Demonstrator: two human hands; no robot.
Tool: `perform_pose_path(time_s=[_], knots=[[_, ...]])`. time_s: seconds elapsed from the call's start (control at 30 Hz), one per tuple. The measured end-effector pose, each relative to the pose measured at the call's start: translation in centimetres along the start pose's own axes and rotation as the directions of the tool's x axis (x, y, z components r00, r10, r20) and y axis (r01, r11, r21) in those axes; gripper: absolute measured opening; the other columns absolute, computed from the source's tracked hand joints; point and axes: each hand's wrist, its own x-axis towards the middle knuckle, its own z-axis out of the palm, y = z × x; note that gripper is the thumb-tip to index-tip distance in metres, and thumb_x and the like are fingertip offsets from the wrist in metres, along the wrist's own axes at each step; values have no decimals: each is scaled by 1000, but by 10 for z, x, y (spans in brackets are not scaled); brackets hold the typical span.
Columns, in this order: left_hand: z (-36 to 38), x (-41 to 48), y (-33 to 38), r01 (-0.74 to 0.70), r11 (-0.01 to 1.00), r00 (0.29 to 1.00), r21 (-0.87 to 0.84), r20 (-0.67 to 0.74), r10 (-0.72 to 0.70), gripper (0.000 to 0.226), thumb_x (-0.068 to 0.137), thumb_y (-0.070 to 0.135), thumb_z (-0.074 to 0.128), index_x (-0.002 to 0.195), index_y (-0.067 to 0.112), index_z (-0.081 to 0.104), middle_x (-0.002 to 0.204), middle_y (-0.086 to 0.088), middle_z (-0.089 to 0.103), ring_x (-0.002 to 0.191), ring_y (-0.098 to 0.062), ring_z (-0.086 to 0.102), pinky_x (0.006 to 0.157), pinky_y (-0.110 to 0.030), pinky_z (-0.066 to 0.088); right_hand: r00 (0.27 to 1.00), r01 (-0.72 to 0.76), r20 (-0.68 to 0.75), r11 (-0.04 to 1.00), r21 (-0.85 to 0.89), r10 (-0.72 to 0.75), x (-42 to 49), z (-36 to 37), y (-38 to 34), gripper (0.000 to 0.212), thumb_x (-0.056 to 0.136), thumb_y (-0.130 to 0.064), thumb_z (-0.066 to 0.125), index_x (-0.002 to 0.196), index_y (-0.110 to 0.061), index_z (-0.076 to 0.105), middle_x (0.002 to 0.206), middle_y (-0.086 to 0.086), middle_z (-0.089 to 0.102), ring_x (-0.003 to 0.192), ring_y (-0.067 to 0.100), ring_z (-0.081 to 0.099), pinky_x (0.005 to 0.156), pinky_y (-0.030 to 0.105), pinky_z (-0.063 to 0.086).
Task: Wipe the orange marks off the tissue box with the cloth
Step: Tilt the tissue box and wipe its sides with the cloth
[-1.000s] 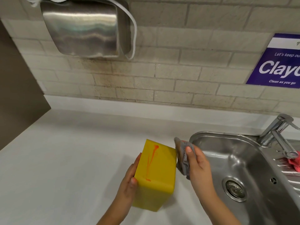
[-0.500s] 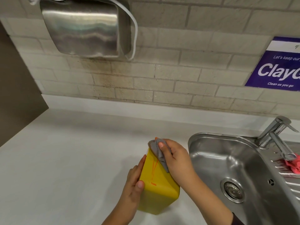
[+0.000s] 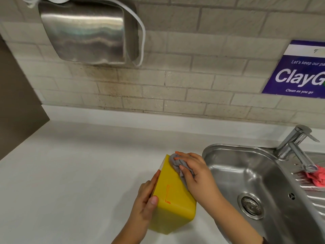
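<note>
A yellow tissue box (image 3: 173,206) stands on the white counter, tilted, its broad face turned up toward me. My left hand (image 3: 146,199) grips its left edge, thumb on the face. My right hand (image 3: 195,173) presses a crumpled grey cloth (image 3: 177,164) against the far right part of that face. A thin orange mark (image 3: 168,193) runs down the lower middle of the face and ends in a short hook. The part of the face under the cloth and hand is hidden.
A steel sink (image 3: 246,175) with a drain lies right beside the box, its tap (image 3: 297,147) at the back right. A pink cloth (image 3: 318,176) lies on the draining board. A steel dispenser (image 3: 84,30) hangs on the tiled wall above the white counter (image 3: 70,173).
My right hand brought the cloth from beside the box onto its face and rubbed the upper part. The upper stretch of the orange mark no longer shows; only the lower stretch remains visible.
</note>
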Motion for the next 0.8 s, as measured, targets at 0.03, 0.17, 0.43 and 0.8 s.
perform_pose_path(time_s=[0.03, 0.17, 0.43, 0.8], knots=[[1, 0, 2, -10, 1000, 1000, 16, -5, 10, 103, 40, 98, 34, 123, 38, 35, 111, 10, 55, 106, -9, 54, 84, -14, 42, 1000, -26, -1, 1000, -10, 26, 3, 1, -4, 30, 93, -7, 49, 118, -20, 60, 125, -15, 51, 117, 11, 42, 94, 2, 24], [3, 3, 6, -77, 997, 997, 20, -13, 78, 99, 45, 97, 35, 127, 44, 29, 102, 26, 65, 99, 3, 57, 79, -5, 44, 999, 19, 35, 1000, 22, -20, 3, 5, -22, 27, 94, -7, 48, 115, -12, 63, 125, -1, 56, 113, 0, 39, 90, -4, 21], [-6, -1, -10, -21, 1000, 999, -22, -32, 21, 91, 56, 91, 40, 124, 31, 48, 119, 3, 60, 113, -14, 57, 95, -34, 44, 953, 266, 150, 964, 11, -265, -25, -5, -6, 23, 91, -26, 46, 105, -26, 64, 130, -17, 49, 113, 7, 37, 99, 20, 30], [0, 2, 6, -113, 990, 993, 81, 34, 111, 71, 69, 85, 30, 122, 42, 47, 112, 32, 60, 105, 9, 53, 85, -3, 40, 991, 117, 56, 991, 58, -120, -9, 7, -26, 23, 92, -19, 47, 102, -17, 67, 117, -6, 55, 114, 2, 39, 98, 9, 26]])
